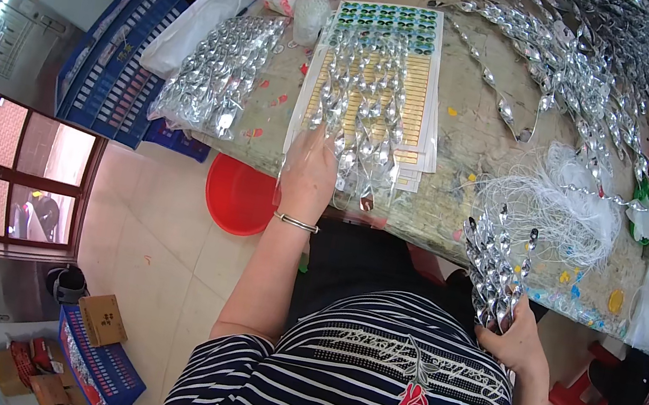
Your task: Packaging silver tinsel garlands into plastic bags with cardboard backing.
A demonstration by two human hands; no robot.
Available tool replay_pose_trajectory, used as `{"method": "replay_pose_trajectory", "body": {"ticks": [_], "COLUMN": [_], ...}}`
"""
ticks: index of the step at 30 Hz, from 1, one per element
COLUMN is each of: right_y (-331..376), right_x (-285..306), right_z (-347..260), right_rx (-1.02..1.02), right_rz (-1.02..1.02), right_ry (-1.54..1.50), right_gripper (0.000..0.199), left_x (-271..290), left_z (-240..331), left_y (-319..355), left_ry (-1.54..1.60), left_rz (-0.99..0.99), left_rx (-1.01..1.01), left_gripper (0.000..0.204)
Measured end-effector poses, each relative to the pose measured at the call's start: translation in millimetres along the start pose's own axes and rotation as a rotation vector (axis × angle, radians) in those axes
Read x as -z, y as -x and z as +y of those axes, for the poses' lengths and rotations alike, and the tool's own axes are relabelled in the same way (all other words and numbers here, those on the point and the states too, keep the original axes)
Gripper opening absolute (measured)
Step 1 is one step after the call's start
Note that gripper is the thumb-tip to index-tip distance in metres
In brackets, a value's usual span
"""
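Only the head camera on my feed, so clock times here go by its picture, 12 at the top. My left hand point(312, 173) is just left of dead centre, a metal bangle point(297, 222) on the wrist. Its fingers look closed on the near left side of a clear plastic bag with silver twisted strips inside point(368, 110). That bag lies at 12 o'clock, on top of white sheets printed with gold bars and green shapes point(418, 102); the fingertips are kinda lost in the shiny plastic.

My right hand point(519, 341) sits at 4 o'clock, gripping the lower end of a loose bundle of silver twisted strips point(495, 272) that points up toward the table edge. Can't make out every finger, the bundle covers some.

Rest of the worn, paint-flecked table point(458, 161): a tangle of thin white string point(549, 209) near 3, just beyond the bundle, and a big heap of loose silver strips point(600, 69) at 2. Toward half past 10 there's a fat clear bag packed with more silver twists point(222, 67), with a blue plastic crate point(118, 66) tilted just left of it. A round red plastic basin point(237, 197) stands on the floor at 9.
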State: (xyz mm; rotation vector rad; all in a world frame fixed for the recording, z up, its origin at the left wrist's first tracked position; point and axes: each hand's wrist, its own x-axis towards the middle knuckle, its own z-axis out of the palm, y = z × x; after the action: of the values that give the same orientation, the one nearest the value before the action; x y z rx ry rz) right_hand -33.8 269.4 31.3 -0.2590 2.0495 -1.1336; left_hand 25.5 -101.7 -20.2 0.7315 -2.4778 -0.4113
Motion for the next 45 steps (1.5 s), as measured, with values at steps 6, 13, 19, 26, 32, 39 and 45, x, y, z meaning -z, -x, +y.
{"method": "replay_pose_trajectory", "body": {"ticks": [6, 13, 19, 26, 32, 39, 45], "right_y": [-5, -3, -4, -11, -18, -23, -23], "right_x": [1, 10, 19, 32, 35, 36, 33], "right_z": [12, 2, -2, 1, 5, 3, -4], "right_rx": [0.015, -0.047, -0.027, -0.079, -0.071, -0.077, -0.085], "right_rz": [0.015, -0.011, 0.060, 0.064, 0.093, 0.079, 0.086], "right_ry": [-0.039, -0.065, -0.044, 0.018, -0.047, 0.013, -0.013], "right_gripper": [0.061, 0.068, 0.067, 0.067, 0.059, 0.061, 0.054], "left_x": [-5, -10, -8, -25, -4, -15, -15], "left_z": [-7, 0, 3, -19, -4, -18, -16], "left_y": [2, -3, -9, -4, -13, -12, -13], "left_ry": [0.098, -0.040, -0.041, 0.192, 0.186, -0.019, 0.003], "left_rz": [0.000, -0.077, -0.211, -0.076, 0.013, -0.043, 0.000], "left_rx": [0.024, 0.062, 0.179, 0.111, 0.037, 0.099, 0.060], "left_gripper": [0.026, 0.022, 0.023, 0.034, 0.035, 0.038, 0.036]}}
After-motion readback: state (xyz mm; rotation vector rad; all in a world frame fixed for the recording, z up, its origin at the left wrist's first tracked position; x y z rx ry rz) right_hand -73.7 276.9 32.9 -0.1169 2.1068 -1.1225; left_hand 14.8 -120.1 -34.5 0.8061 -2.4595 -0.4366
